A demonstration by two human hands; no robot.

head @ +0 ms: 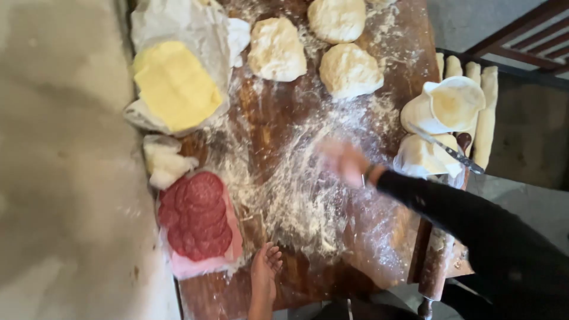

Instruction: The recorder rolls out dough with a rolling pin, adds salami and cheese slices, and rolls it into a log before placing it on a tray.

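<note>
My right grip (347, 161) sweeps blurred, holding unclear, spreading flour (296, 189) against sticking; my left grip (265, 269), open and empty, steadies the worktop (272, 112) at six o'clock.

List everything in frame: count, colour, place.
dough balls: 3, pale cream, top of board
wooden board: 1, brown, floured, centre
butter block: 1, yellow, on white paper, top left
salami slices: red stack, on pink sheet, lower left
dough rolls: several, cream, right edge
knife: 1, metal, right
rolling pin: 1, brown, lower right
left hand: flat on board, bottom
right hand: blurred, over flour, black sleeve
</note>
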